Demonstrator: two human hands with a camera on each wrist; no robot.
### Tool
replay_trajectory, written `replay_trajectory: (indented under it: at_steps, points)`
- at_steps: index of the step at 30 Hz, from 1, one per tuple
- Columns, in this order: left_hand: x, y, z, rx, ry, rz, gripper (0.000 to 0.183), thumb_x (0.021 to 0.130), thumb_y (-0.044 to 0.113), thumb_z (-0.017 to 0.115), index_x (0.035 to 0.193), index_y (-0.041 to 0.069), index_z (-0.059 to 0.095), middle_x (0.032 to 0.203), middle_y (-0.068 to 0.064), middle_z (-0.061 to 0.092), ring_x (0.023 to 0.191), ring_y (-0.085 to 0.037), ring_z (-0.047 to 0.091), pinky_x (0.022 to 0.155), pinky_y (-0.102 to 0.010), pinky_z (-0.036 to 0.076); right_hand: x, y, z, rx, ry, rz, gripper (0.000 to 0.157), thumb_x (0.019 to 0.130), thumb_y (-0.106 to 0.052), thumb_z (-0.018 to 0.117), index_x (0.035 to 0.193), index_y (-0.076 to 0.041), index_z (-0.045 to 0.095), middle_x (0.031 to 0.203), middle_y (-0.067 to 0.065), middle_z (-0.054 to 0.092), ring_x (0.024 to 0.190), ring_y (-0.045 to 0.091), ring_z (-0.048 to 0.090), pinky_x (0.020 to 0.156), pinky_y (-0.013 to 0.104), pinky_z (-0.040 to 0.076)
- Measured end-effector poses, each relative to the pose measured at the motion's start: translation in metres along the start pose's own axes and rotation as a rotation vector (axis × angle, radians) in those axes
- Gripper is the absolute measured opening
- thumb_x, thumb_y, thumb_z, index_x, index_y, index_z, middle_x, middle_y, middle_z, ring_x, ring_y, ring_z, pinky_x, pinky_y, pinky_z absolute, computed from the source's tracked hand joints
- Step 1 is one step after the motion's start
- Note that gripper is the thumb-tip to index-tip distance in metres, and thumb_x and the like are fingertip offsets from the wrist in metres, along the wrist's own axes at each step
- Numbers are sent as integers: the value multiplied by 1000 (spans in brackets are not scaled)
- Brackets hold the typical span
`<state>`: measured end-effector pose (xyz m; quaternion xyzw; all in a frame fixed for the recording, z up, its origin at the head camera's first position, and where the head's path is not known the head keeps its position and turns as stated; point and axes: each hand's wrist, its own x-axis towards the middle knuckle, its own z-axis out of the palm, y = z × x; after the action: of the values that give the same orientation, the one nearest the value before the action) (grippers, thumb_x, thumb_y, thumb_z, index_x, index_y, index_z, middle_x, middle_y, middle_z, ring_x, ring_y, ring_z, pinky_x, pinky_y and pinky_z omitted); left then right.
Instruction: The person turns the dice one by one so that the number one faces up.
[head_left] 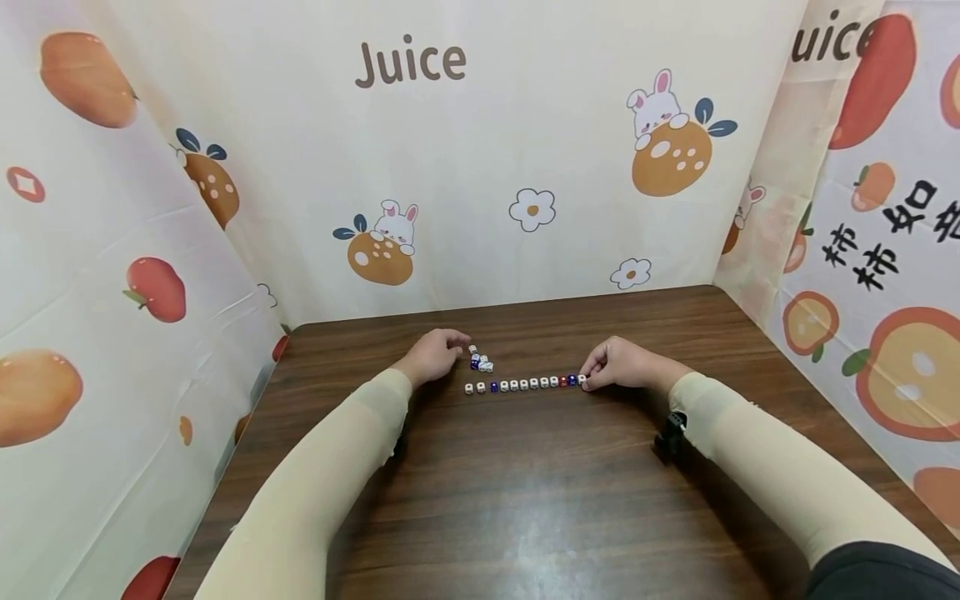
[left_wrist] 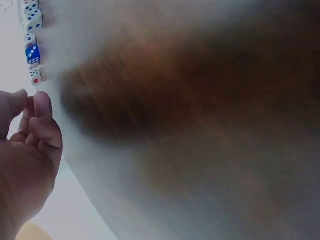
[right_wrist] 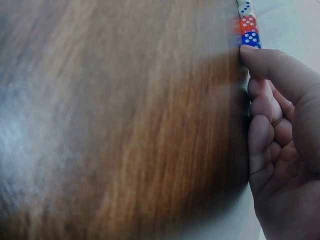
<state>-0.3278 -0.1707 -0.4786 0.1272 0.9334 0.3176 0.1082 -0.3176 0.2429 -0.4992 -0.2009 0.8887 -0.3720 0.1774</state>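
A row of small dice, mostly white (head_left: 534, 383), runs left to right across the wooden table. My right hand (head_left: 618, 365) pinches a white die (head_left: 582, 379) at the row's right end between thumb and fingers. Beside that die sit a blue die (right_wrist: 251, 39) and a red die (right_wrist: 248, 24); in the right wrist view the thumb largely hides the pinched one. My left hand (head_left: 437, 353) is beside a loose group of dice behind the row, fingers loosely bent, no die visible in them. Nearest its fingertips is a white die with a red pip (left_wrist: 36, 77), then a blue die (left_wrist: 33, 54).
The brown table (head_left: 480, 500) stretches toward me in front of the row. A printed cloth (head_left: 465, 167) hangs along its back edge, with more cloth at both sides. Dark wrist devices (head_left: 671, 435) sit under the forearms, close above the table.
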Motion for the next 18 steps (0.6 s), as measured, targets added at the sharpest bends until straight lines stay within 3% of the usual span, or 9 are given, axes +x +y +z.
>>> replay_trajectory:
  at_steps: [2, 5, 9, 12, 18]
  points:
    - [5, 1, 0, 24, -37, 10, 45, 119, 11, 50, 161, 14, 65, 171, -12, 59, 164, -33, 50, 135, -55, 42, 0, 0, 0, -4, 3, 0, 14, 88, -13, 96, 100, -7, 90, 80, -5, 79, 75, 5, 63, 70, 21, 52]
    - [17, -6, 3, 78, -79, 34, 48, 118, 9, 46, 163, 15, 63, 171, -11, 59, 165, -34, 49, 135, -54, 41, -1, -2, 0, -5, 1, -1, 15, 88, -13, 96, 100, -7, 90, 80, -5, 79, 75, 5, 63, 70, 21, 52]
    - [38, -25, 11, 142, -89, 60, 44, 117, 12, 49, 156, 15, 70, 162, -9, 68, 157, -31, 58, 129, -52, 48, -1, -3, 0, 3, -4, 2, 14, 88, -12, 95, 99, -7, 90, 80, -5, 79, 75, 5, 63, 70, 21, 53]
    - [50, -38, 17, 155, -80, 36, 38, 118, 16, 51, 147, 17, 75, 154, -7, 72, 148, -26, 64, 125, -51, 51, -1, -3, -1, 8, -6, 2, 14, 88, -12, 95, 99, -7, 89, 80, -5, 78, 75, 5, 63, 70, 21, 53]
    - [64, -56, 23, 180, -41, 2, 26, 118, 25, 57, 122, 20, 83, 132, -4, 78, 123, -22, 70, 116, -50, 56, -2, -3, -1, 8, -6, 3, 13, 88, -12, 95, 99, -7, 90, 80, -5, 79, 75, 5, 63, 70, 21, 53]
